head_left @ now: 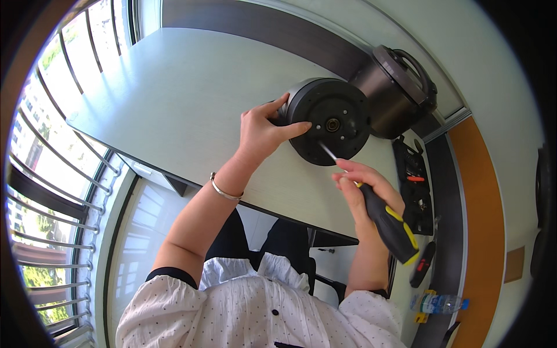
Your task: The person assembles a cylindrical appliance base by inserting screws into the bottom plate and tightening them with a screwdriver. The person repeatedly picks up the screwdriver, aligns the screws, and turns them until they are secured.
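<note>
An electric kettle, by the look of its underside, lies tipped with its round black base toward me. A brass-coloured ring connector sits at the base's middle, with several small screws or holes around it. My left hand grips its left side, the thumb pressed on the base and the fingers against the silver wall. In my right hand is a screwdriver with a thick black and yellow handle. Its thin metal shaft points up and left, the tip at the lower part of the base. Whether the tip sits in a screw I cannot tell.
A dark pressure cooker stands right behind the kettle. A black tool case lies open along the table's right side, near a black and red tool and a water bottle. The pale table stretches left toward a barred window.
</note>
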Demonstrator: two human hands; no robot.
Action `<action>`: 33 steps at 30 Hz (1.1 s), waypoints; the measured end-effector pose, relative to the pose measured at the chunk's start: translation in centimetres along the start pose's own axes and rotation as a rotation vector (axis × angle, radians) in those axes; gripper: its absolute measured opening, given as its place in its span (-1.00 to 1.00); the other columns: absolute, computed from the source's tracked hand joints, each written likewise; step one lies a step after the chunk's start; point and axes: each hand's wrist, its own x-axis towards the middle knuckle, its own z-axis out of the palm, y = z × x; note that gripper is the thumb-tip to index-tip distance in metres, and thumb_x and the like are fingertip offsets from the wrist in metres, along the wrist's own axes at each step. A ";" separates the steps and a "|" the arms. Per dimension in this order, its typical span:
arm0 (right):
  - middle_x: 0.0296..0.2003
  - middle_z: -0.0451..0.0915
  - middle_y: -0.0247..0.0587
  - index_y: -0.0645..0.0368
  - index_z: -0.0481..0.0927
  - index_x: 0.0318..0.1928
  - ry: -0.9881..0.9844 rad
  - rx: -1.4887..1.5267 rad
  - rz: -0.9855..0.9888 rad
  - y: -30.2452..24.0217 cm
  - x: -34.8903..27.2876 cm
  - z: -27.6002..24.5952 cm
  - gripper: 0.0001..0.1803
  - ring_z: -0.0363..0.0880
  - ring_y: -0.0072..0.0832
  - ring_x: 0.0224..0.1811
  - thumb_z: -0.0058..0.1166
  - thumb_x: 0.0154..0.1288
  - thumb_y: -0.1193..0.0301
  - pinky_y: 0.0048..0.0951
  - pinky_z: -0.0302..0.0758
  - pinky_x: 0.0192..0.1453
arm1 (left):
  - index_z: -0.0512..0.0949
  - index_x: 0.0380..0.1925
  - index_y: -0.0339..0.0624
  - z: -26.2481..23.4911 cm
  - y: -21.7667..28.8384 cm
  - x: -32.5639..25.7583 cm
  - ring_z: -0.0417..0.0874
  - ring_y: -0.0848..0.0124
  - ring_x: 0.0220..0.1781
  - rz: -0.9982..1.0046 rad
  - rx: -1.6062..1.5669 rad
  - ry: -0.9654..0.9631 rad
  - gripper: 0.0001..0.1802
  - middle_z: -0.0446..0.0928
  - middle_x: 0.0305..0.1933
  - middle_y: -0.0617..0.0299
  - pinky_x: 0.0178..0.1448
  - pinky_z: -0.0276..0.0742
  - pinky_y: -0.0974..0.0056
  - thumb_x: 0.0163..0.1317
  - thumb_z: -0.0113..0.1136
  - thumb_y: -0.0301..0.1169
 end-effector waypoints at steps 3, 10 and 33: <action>-0.12 0.67 0.02 0.31 0.57 -0.31 0.100 -0.049 -0.075 -0.2 -0.8 0.1 -0.92 0.72 -0.36 -0.19 0.22 0.19 0.63 -0.47 0.61 -0.10 | 0.55 0.10 -0.36 0.2 0.1 -0.1 0.55 0.56 -0.49 -0.008 0.012 -0.015 -0.14 0.58 -0.54 0.26 -0.27 0.48 0.42 -0.29 0.56 -0.16; -0.11 0.66 0.05 0.30 0.56 -0.31 0.047 -0.152 -0.238 0.5 -1.1 0.8 -0.87 0.73 -0.34 -0.22 0.26 0.14 0.64 -0.47 0.64 -0.15 | 0.55 0.09 -0.37 0.3 -0.1 -0.1 0.53 0.56 -0.52 0.030 0.008 -0.007 -0.14 0.55 -0.58 0.28 -0.28 0.48 0.42 -0.28 0.55 -0.16; -0.17 0.68 0.05 0.30 0.53 -0.37 0.094 -0.189 -0.292 1.3 -0.9 1.6 -0.84 0.73 -0.38 -0.30 0.28 0.10 0.66 -0.50 0.64 -0.20 | 0.52 0.11 -0.41 0.2 -0.1 -0.1 0.51 0.59 -0.50 0.047 0.042 -0.029 -0.16 0.55 -0.56 0.29 -0.32 0.43 0.46 -0.24 0.55 -0.23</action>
